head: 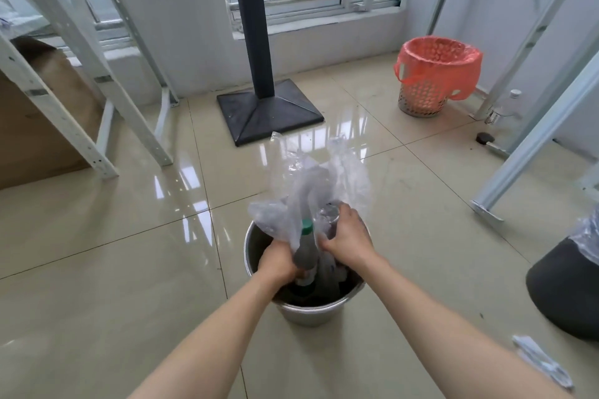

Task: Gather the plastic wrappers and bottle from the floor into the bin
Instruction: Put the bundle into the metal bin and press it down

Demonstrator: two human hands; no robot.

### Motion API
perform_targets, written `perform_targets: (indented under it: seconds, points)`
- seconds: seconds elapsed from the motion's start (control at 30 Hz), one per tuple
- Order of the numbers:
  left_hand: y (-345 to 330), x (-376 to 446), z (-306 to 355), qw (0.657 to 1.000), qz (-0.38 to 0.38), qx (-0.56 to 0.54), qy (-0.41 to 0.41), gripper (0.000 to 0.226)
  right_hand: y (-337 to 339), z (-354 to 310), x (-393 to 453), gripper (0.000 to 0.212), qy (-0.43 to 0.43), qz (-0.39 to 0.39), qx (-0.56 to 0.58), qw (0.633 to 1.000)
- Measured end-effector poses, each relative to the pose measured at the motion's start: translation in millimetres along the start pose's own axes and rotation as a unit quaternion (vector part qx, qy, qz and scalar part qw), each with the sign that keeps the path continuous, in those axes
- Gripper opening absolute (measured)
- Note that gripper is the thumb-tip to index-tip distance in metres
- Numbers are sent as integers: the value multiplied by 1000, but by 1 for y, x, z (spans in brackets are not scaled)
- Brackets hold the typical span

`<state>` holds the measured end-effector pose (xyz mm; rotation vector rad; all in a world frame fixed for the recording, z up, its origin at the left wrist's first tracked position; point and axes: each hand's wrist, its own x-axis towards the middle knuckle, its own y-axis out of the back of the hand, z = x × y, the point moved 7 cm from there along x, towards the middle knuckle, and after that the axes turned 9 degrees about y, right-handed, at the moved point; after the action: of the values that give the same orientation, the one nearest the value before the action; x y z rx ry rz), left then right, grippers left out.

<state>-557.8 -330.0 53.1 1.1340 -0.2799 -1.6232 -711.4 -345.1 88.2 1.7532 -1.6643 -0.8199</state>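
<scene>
A round metal bin (pixel 309 314) stands on the tiled floor in front of me. Both my hands reach into its mouth. My left hand (pixel 277 264) grips the lower part of a dark bottle (pixel 306 253) with a green cap, which stands tilted in the bin. My right hand (pixel 346 236) is closed on a bunch of clear plastic wrappers (pixel 317 185) that billow up above the bin's far rim. The bin's inside is dark and mostly hidden by the plastic and my hands.
A black pole on a square base (pixel 269 113) stands just beyond the bin. An orange-lined basket (pixel 434 74) sits at the far right, a dark bin (pixel 567 291) at the right edge, white metal frames on both sides. A white wrapper (pixel 541 364) lies bottom right.
</scene>
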Motion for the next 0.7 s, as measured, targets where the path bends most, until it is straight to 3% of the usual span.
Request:
perform_targets:
  seconds: [0.07,0.13,0.3,0.4,0.53,0.63,0.7]
  points:
    - [-4,11,3,995,5,103,-8,19,-11,7,3,86,-20,-54,-56,997]
    - [-12,26,3,981,16,191,-5,30,-20,16,6,92,-49,-103,-81,990]
    - [-22,50,5,971,44,235,11,39,-35,26,11,88,-80,-138,-100,982]
    - [-27,59,9,953,54,299,6,39,-38,28,16,76,-90,-142,-111,980]
    - [-35,65,14,903,58,426,15,41,-40,27,21,56,-86,-177,-162,967]
    - [-38,69,18,875,66,480,11,44,-40,24,24,13,-64,-211,-159,962]
    - [-39,70,19,859,68,507,13,42,-39,23,25,15,-64,-230,-147,960]
